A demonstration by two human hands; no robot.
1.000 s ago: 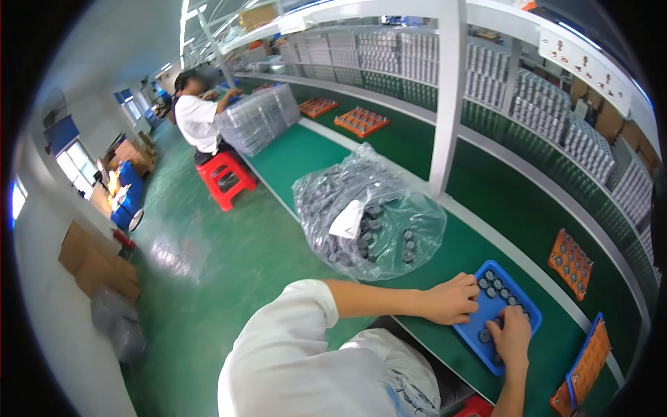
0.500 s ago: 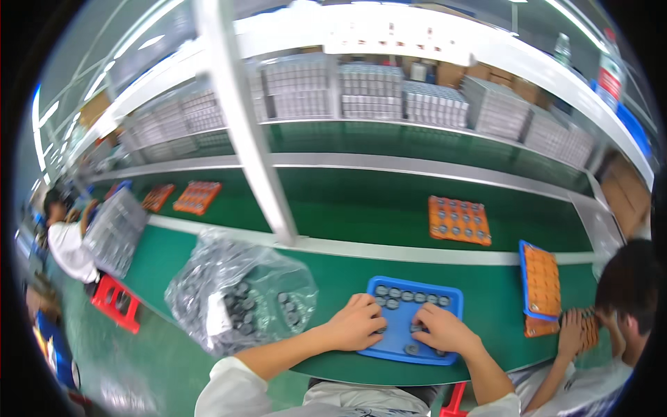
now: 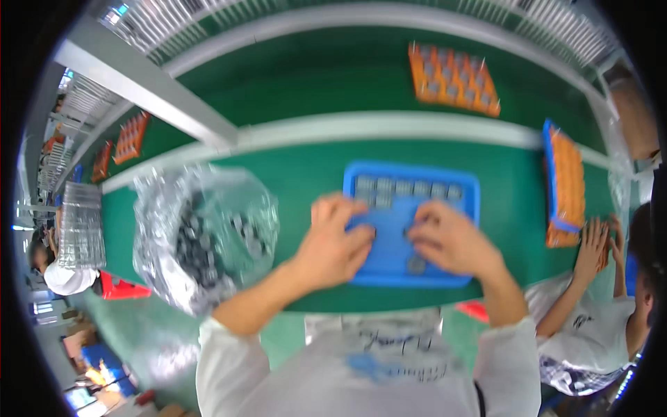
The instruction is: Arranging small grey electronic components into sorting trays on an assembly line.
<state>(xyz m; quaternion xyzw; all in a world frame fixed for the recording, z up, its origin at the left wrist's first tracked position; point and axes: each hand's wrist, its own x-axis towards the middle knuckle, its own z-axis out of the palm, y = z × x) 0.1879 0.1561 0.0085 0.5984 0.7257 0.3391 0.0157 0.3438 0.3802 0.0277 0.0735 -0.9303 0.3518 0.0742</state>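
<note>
Both hands (image 3: 389,240) spread apart on blue tray (image 3: 455,201), covering its blurred small parts

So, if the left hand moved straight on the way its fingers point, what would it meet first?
Probably the row of small grey parts at the far edge of the blue tray; the left hand already rests on that tray, though blur hides detail.

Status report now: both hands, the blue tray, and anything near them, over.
Left hand and right hand both flat on the blue plastic tray, fingers spread over its small grey round parts. Clear plastic bag of dark parts left of tray, apart. Nothing blocking.
</note>
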